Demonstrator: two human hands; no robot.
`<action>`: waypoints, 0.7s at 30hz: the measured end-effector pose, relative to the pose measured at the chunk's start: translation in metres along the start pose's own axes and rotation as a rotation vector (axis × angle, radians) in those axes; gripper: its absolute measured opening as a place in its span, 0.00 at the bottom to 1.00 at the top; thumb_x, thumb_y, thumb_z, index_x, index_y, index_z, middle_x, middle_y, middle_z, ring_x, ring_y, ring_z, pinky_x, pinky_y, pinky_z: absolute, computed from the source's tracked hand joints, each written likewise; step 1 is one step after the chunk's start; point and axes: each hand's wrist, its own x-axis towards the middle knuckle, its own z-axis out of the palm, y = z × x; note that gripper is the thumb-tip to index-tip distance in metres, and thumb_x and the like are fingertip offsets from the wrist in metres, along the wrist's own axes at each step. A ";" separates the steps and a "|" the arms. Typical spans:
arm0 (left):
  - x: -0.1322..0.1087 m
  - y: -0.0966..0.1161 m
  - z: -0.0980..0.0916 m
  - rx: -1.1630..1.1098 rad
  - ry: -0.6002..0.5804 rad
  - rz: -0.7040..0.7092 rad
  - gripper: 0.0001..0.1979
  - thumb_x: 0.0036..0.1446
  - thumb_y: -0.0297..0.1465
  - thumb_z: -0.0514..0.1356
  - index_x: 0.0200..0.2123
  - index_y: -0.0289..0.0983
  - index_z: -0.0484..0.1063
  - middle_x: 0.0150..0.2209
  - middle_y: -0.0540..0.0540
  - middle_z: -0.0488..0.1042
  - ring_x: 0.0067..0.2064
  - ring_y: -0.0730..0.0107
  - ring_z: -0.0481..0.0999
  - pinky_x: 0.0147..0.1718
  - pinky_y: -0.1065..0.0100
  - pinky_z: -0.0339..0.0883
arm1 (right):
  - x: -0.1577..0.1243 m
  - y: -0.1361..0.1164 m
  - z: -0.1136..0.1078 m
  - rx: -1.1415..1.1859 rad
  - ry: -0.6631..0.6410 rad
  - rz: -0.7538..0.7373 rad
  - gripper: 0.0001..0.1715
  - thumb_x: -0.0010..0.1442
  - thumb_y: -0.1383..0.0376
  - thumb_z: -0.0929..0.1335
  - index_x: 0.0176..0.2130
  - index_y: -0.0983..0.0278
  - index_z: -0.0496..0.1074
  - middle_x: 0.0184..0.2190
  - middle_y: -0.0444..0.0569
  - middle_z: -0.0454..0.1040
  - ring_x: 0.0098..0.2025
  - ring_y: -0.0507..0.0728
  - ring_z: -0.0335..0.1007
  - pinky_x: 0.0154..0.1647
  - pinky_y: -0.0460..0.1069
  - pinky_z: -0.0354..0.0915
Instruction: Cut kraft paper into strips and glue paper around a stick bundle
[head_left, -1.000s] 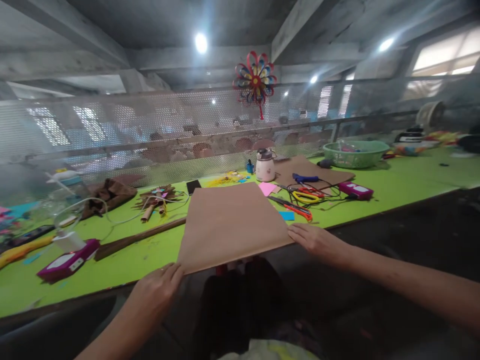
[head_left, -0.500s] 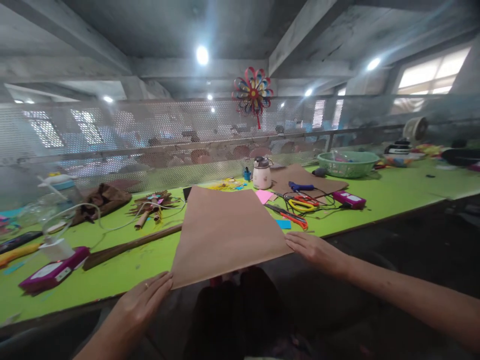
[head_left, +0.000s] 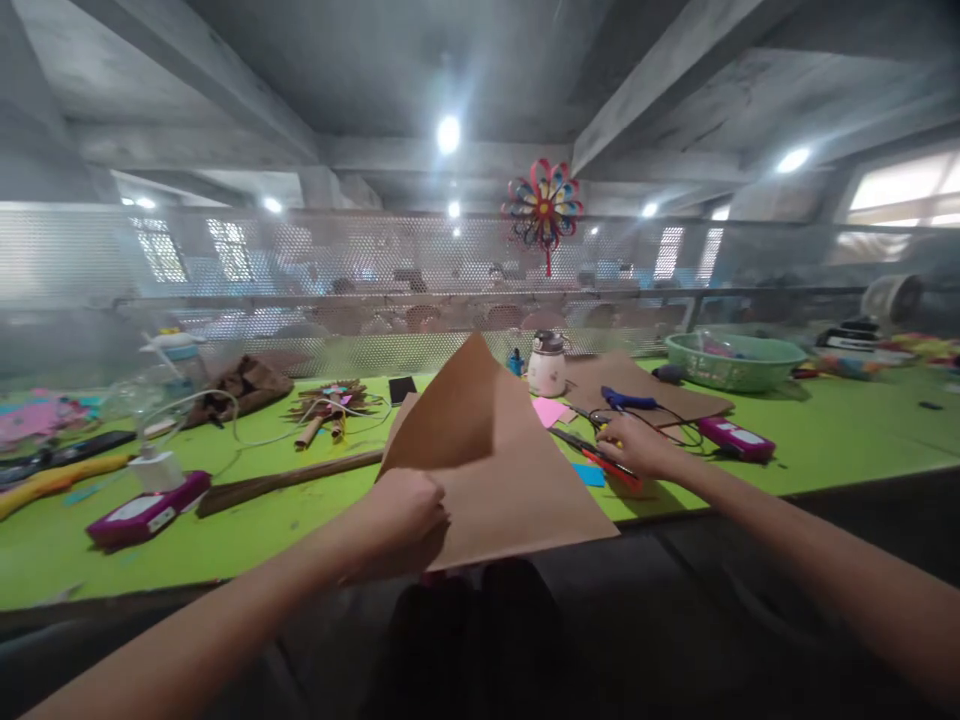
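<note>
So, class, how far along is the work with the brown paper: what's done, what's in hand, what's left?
Done: the paper is raised off the table on its left side. In hand: the left hand grips its near edge, and the right hand rests at the red cutter. Left: no cut shows in the sheet.

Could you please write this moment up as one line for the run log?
left grip: shut on paper | paper: far corner tilted up | right grip: at cutter, hold unclear
</note>
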 end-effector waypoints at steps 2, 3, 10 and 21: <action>0.017 0.001 0.001 0.018 0.061 0.056 0.14 0.59 0.33 0.54 0.27 0.36 0.77 0.29 0.41 0.75 0.32 0.61 0.75 0.32 0.64 0.66 | 0.011 0.003 0.011 -0.055 -0.026 0.059 0.19 0.59 0.60 0.64 0.35 0.71 0.78 0.37 0.63 0.77 0.42 0.64 0.72 0.41 0.51 0.63; 0.024 0.001 0.001 0.013 0.070 0.076 0.13 0.59 0.33 0.55 0.29 0.36 0.77 0.33 0.40 0.75 0.36 0.59 0.75 0.36 0.63 0.67 | 0.015 0.003 0.015 -0.076 -0.047 0.083 0.19 0.58 0.59 0.64 0.34 0.71 0.78 0.37 0.65 0.77 0.41 0.65 0.73 0.40 0.51 0.63; 0.036 -0.007 0.018 -0.031 0.121 -0.030 0.21 0.59 0.44 0.55 0.52 0.43 0.71 0.61 0.38 0.62 0.59 0.44 0.61 0.51 0.47 0.59 | 0.022 0.008 0.025 -0.079 -0.138 0.131 0.13 0.57 0.61 0.67 0.33 0.68 0.77 0.32 0.58 0.78 0.34 0.60 0.74 0.31 0.48 0.60; 0.026 -0.007 0.042 -0.084 0.143 -0.204 0.28 0.63 0.50 0.43 0.58 0.44 0.65 0.63 0.39 0.60 0.63 0.46 0.56 0.56 0.46 0.52 | -0.019 0.023 0.016 0.043 -0.017 0.168 0.17 0.59 0.58 0.64 0.43 0.65 0.73 0.37 0.54 0.76 0.38 0.60 0.70 0.32 0.48 0.57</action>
